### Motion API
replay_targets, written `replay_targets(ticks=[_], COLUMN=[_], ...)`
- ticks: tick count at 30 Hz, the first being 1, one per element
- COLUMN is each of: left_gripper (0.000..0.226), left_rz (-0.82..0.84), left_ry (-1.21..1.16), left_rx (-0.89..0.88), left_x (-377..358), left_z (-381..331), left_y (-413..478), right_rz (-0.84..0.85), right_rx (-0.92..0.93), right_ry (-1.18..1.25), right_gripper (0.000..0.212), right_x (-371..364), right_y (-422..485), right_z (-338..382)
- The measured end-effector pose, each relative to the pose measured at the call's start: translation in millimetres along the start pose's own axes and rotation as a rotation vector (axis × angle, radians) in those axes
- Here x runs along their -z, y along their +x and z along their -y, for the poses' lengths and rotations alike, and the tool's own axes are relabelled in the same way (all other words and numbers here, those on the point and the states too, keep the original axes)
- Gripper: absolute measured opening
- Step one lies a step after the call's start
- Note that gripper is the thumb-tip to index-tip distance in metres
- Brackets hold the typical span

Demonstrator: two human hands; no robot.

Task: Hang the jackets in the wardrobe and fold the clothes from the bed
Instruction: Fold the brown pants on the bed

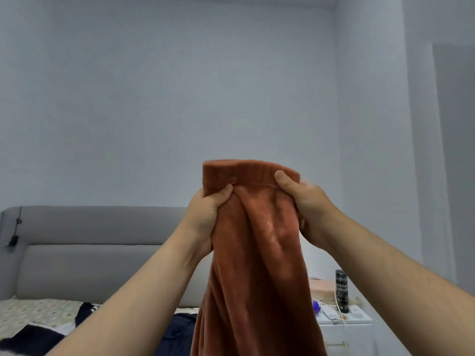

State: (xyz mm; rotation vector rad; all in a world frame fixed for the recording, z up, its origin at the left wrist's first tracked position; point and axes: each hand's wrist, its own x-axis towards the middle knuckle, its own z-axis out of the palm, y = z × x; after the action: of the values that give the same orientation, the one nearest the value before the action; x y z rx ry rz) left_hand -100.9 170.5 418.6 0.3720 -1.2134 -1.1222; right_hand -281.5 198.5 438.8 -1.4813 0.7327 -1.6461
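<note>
Up in front of the viewer, two bare hands hold a rust-brown garment [257, 265] against a pale, plain wall [154, 86]. Its cloth looks soft and plush, with fine vertical ribs along the folded top band. It hangs in long, heavy folds that run out of view at the bottom. The left hand [208, 210] grips the top edge, fingers curled into the fabric. The right hand [307, 199] clamps the other side, thumb on the front. The hands are near each other, with bunched cloth between them. Behind and below is the bed [33, 312], with a dotted cover and a padded grey headboard [102, 240] with rounded corners. Dark navy and black clothes [180, 328] lie crumpled on it. At right, a white surface [357, 323] carries a dark cylindrical flask [341, 291]
</note>
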Motion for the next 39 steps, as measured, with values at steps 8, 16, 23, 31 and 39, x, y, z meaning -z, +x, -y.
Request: replay_targets(ticks=[8,16,23,31,39], left_gripper=[0.033,0.042,0.036,0.031,0.030], left_rz=[0.034,0.114,0.182,0.122,-0.079], left_ry=[0.085,0.084,0.095,0.244,0.212], left_rx=[-0.046,-0.143,-0.258,-0.175,0.283], left_x=[-5.8,-22.5,-41.9,-12.4,93.0], left_z=[-58.8,-145.2,-240.5,-196.2,28.6], left_y=[-3.0,-6.3,-16.1,13.8,9.5], right_rz=[0.124,0.060,-0.032,-0.058,-0.053], right_rx=[0.078,0.210,0.330,0.122,-0.346], right_ry=[0.068,0.027,-0.074,-0.133,-0.135], right_gripper=[0.031,0.031,0.042,0.053,0.033], right_x=[-32.5,-75.7,-99.6,-87.2,-25.2], right_y=[-18.7,-16.1,-27.3,-8.8,7.8], right_z=[29.3,117.7,190.1,142.8,-81.5])
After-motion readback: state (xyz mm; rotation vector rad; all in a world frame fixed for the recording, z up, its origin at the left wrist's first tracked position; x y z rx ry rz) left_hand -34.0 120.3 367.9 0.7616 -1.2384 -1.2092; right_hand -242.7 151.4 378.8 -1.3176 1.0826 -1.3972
